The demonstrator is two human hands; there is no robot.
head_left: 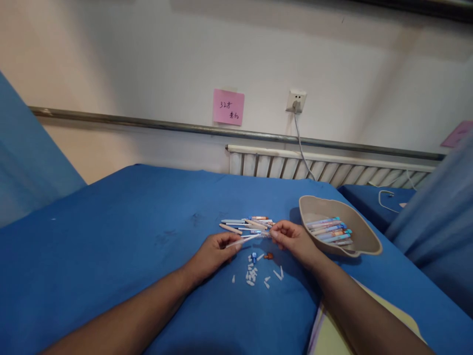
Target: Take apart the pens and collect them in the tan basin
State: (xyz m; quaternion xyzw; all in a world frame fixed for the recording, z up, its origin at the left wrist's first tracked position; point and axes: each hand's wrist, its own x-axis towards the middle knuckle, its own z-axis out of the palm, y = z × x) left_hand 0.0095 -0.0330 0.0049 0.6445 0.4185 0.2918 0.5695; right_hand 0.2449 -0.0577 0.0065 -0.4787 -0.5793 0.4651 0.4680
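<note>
Centre: slim white tube [246, 240], pinched in left hand [216, 252]; small piece [271, 233], apparently, pinched in right hand [293, 240]; white tips [253, 272] below.

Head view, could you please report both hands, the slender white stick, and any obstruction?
Left hand: grip on slender white stick. Right hand: held item unclear. Small white conical pieces nearer camera; nothing visibly blocking.

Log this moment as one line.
left hand: pinching slim white stick; right hand: beside pale slender pen barrels, grip unclear; front: small white conical tips, blue cloth; right side: beige plastic basin, pastel pens inside
</note>
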